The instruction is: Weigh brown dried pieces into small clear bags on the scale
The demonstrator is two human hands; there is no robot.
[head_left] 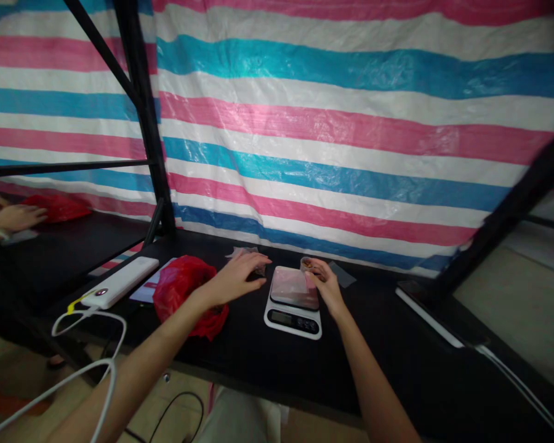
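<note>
My left hand (pixel 240 274) reaches forward with its fingers stretched out, over small clear plastic bags (pixel 246 251) at the back of the black table. Beside the kitchen scale, my right hand (pixel 324 280) has its fingers closed on a small round container (pixel 305 264) with something brownish in it; the contents are too small to name. The white kitchen scale (pixel 293 323) stands between my hands, a clear sheet or bag seeming to lie on its platform. Behind my right hand lies a flat clear bag (pixel 343 274). A crumpled red plastic bag (pixel 184 289) sits by my left forearm.
A white power bank (pixel 124 280) with a white cable lies at the left. At the right is another white-edged flat device (pixel 429 314) with a cable. Black frame posts flank the striped sheet (pixel 305 135). Another person's hands (pixel 16 218) rest near a red bag (pixel 58 208).
</note>
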